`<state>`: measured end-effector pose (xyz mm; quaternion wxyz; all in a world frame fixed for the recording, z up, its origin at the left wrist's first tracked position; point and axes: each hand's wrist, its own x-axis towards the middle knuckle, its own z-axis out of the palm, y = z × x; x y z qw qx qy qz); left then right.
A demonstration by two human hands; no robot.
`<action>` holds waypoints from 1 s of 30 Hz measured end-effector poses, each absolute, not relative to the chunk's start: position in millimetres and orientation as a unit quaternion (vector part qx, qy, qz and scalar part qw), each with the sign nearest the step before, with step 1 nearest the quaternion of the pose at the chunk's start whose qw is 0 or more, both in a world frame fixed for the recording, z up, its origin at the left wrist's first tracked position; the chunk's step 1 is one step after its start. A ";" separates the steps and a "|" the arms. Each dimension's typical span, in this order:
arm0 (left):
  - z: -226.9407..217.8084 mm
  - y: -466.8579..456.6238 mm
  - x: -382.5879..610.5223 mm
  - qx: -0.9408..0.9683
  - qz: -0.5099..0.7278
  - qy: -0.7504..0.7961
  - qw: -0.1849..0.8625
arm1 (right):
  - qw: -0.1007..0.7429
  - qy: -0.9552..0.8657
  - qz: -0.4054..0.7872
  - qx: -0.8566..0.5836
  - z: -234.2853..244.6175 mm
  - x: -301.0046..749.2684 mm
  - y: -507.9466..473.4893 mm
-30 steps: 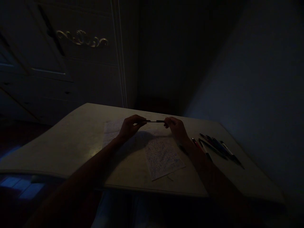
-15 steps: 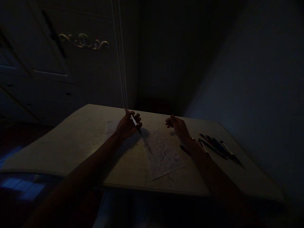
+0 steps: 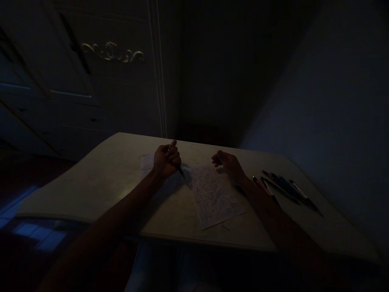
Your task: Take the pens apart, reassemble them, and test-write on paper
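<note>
My left hand is closed around a pen, its fingers wrapped over the barrel and its thumb raised. The pen's dark end sticks out below the fist, slanting down towards a sheet of paper covered in dense dark line work. My right hand hovers by the sheet's upper right corner. Its fingers are curled in, and nothing shows between them. Partly behind my left wrist lies a second pale sheet, dim and mostly covered by the hand and its shadow.
Several pens lie in a loose group on the table, right of my right forearm. A cabinet with scrolled trim stands behind on the left, and a wall borders the right side. The room is very dark.
My left hand has turned and closed its fingers over the pen, which earlier lay across the more open palm. My right hand stays curled near the sheet. The view has shifted slightly left.
</note>
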<state>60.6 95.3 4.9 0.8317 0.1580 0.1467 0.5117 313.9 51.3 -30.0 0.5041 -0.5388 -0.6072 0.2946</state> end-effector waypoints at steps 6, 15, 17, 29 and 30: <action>2.7 93.7 59.6 0.150 0.526 0.127 0.827 | 0.487 -0.615 0.314 -0.535 -32.9 307.8 47.0; -4.2 98.1 60.0 0.142 0.532 0.136 0.824 | 0.483 -0.613 0.332 -0.530 -30.4 297.3 41.0; -3.9 96.8 61.6 0.143 0.530 0.135 0.825 | 0.473 -0.635 0.325 -0.516 -28.4 292.9 39.2; -2.9 89.0 71.9 0.181 0.518 0.144 0.823 | 0.450 -0.727 0.265 -0.446 -26.9 265.5 31.4; -2.3 88.0 72.8 0.186 0.513 0.142 0.826 | 0.444 -0.736 0.258 -0.442 -27.1 263.6 31.2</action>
